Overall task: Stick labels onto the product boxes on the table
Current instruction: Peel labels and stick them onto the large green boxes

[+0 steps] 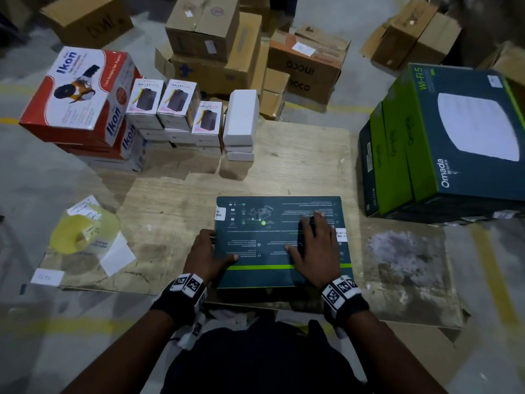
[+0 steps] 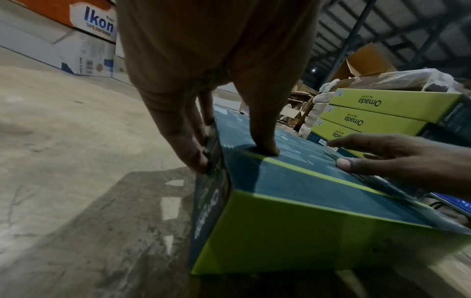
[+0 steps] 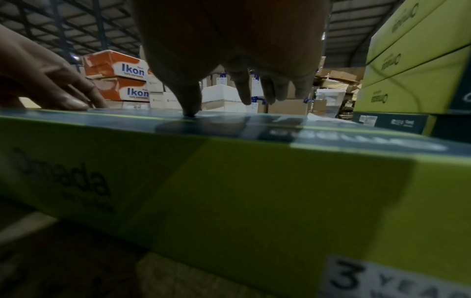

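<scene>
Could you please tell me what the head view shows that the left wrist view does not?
Head view only: the label roll at the table's left and the Halley boxes at the back. Left wrist view only: the flat box's green side, with left hand fingers down its edge. Both: right hand resting on top, and the Omada stack.

Omada box [image 1: 272,243]: flat, dark teal with lime-green sides, lying on the wooden table [image 1: 176,200] near its front edge, printed back face up, a green stripe across the near part of that face. White seal stickers sit at its left edge [image 1: 220,213] and right edge [image 1: 341,234]. Label roll [image 1: 85,231], yellowish with white labels, lies well apart to the left on the table, a loose white strip trailing from it.
</scene>
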### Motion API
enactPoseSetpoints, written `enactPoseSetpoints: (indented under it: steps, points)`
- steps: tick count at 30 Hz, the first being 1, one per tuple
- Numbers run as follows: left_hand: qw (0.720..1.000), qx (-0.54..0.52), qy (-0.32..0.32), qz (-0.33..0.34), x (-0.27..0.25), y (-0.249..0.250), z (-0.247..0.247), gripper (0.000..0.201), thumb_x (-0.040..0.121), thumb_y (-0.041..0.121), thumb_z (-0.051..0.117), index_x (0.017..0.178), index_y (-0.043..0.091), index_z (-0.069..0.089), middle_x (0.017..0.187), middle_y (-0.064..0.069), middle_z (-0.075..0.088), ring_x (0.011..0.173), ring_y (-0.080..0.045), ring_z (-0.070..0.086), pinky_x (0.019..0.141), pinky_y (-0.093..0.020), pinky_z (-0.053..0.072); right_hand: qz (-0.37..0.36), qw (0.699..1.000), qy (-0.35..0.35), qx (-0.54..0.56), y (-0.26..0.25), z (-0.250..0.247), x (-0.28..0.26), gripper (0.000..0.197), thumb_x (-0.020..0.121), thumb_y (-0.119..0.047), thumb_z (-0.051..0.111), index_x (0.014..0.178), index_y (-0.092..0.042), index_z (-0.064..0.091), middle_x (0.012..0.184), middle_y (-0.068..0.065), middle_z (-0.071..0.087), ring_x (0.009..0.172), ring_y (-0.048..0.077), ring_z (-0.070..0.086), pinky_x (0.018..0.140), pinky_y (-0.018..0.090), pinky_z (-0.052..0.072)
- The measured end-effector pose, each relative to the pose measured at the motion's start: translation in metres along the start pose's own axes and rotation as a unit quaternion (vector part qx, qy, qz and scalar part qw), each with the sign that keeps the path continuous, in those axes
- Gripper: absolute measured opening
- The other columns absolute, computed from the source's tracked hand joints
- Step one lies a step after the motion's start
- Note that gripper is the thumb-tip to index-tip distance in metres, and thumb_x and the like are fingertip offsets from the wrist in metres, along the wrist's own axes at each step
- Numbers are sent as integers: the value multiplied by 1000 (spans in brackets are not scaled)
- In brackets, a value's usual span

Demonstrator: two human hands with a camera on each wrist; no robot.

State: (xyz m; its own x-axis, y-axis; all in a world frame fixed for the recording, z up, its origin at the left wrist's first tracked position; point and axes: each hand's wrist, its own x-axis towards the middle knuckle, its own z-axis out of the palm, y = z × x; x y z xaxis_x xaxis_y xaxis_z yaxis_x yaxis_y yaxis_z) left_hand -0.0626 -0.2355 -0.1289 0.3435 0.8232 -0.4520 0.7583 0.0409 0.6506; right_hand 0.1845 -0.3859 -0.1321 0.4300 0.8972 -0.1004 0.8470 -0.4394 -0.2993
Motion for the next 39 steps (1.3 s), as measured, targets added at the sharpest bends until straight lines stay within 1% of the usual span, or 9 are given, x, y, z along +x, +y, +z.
enactPoseSetpoints:
  steps: [2, 5, 11, 16, 22, 26, 30, 34, 39]
  points:
    - [1000, 1, -4, -1, 2, 0, 0, 75, 59, 38, 93, 115, 22, 46, 120, -3, 58, 106, -21, 60, 86, -39, 52, 5, 1000, -21, 14, 4, 4, -4, 92, 92, -72, 37, 159, -10, 21, 167, 20, 11, 155, 35, 9, 124, 52, 17]
    - [1000, -4, 0, 3, 3, -2, 0, 75, 59, 35, 94, 115, 20, 47, 119, -3, 58, 106, -21, 60, 85, -37, 52, 3, 997, -24, 68, 9, 5, -12, 95, 91, -74, 40, 159, -12, 20, 167, 17, 11, 155, 31, 7, 125, 46, 15]
    - [1000, -15, 3, 10, 3, -7, 1, 76, 58, 38, 94, 116, 21, 48, 120, -3, 59, 108, -21, 60, 88, -43, 54, 17, 995, 47, 88, 30, 4, -25, 79, 97, -58, 45, 153, -3, 34, 162, 18, 28, 149, 32, 28, 117, 45, 35]
    - [1000, -8, -10, 5, 6, -2, -2, 75, 57, 37, 95, 111, 23, 45, 119, -3, 58, 105, -21, 60, 86, -40, 53, 117, 993, 3, 6, 16, 11, -17, 97, 95, -71, 24, 157, 4, 18, 165, 24, 14, 154, 36, 14, 124, 51, 18]
    - [999, 9, -30, -12, 12, -1, -7, 80, 50, 46, 95, 107, 24, 43, 116, -1, 58, 103, -21, 60, 86, -43, 54, 51, 997, -55, -18, 2, 11, -18, 102, 92, -79, 26, 160, -7, 2, 165, 26, -4, 155, 36, -5, 125, 48, 6]
    - [999, 15, -41, -3, 14, -1, -10, 81, 52, 46, 95, 109, 21, 44, 115, -1, 57, 102, -21, 59, 86, -44, 54, -30, 995, -65, 69, -13, 2, -3, 86, 96, -66, 43, 156, -5, 28, 165, 19, 20, 153, 33, 15, 122, 43, 19]
    - [997, 6, -79, 5, 20, -2, -24, 68, 65, 40, 91, 111, 18, 47, 108, -2, 62, 96, -20, 62, 81, -39, 55, -34, 988, -32, 145, -51, 3, 38, 42, 95, -32, 63, 127, -6, 61, 124, 17, 60, 118, 37, 53, 99, 42, 45]
    - [995, -5, -98, 11, 38, -11, -39, 38, 78, 35, 83, 102, 19, 59, 96, 2, 70, 82, -16, 68, 76, -39, 58, -2, 985, -55, 165, -113, 19, 75, 22, 89, -31, 67, 96, -10, 68, 94, 15, 62, 96, 35, 57, 77, 34, 37]
    - [995, -14, -91, 32, 61, -18, -57, 17, 85, 35, 76, 89, 26, 62, 92, 0, 73, 72, -16, 73, 74, -42, 61, 46, 986, -40, 155, -171, 37, 88, 19, 88, -25, 69, 91, -6, 68, 97, 21, 61, 98, 38, 55, 83, 41, 43]
